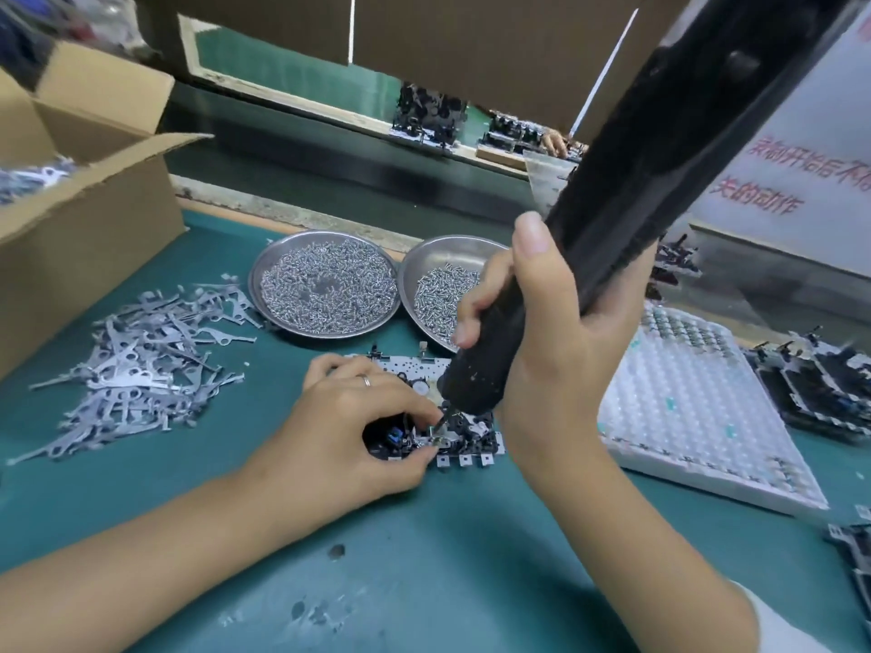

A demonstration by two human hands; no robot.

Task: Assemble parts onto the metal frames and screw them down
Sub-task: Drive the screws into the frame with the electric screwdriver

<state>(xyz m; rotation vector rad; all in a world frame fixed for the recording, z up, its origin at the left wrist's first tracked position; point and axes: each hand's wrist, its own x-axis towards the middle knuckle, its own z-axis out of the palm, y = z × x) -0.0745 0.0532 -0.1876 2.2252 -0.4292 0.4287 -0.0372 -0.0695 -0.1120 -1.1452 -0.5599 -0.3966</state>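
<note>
1. Green matting covers the workbench [424, 558], and a conveyor line runs along its far edge.
2. I see my right hand [556, 351] wrapped tight round a black electric screwdriver [612, 219], its bit angled down onto the metal frame [452, 431].
3. That frame lies near the middle of the bench, in front of both dishes.
4. My left hand [358, 421] rests on the frame's left end, fingers curled and pinching a small part beside the bit; I cannot tell what the part is.
5. Two steel dishes of screws [325, 285] sit behind the frame.
6. Loose metal levers [141, 365] are heaped towards the left edge, beside a cardboard box [80, 219].
7. A white tray [697, 407] lies by the right edge.
</note>
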